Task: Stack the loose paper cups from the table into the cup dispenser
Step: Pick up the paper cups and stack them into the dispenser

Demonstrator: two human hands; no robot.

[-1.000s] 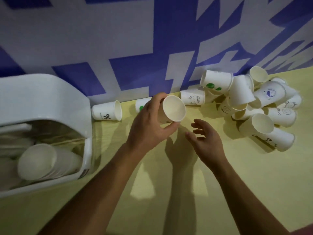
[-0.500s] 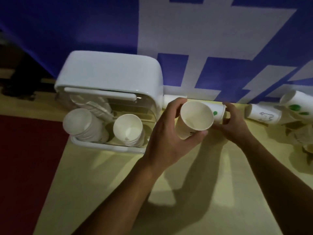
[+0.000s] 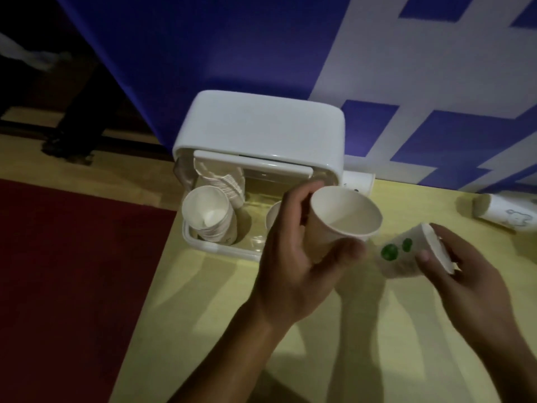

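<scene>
My left hand grips a plain cup, right hand a green-dotted cup — squeezing could crumple either before the dispenser.

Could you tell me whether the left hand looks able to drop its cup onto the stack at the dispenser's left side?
Probably yes: the left hand holds its cup beside the open dispenser, and nothing covers the stack.

plain cup held upright, green-dotted cup tilted
</scene>
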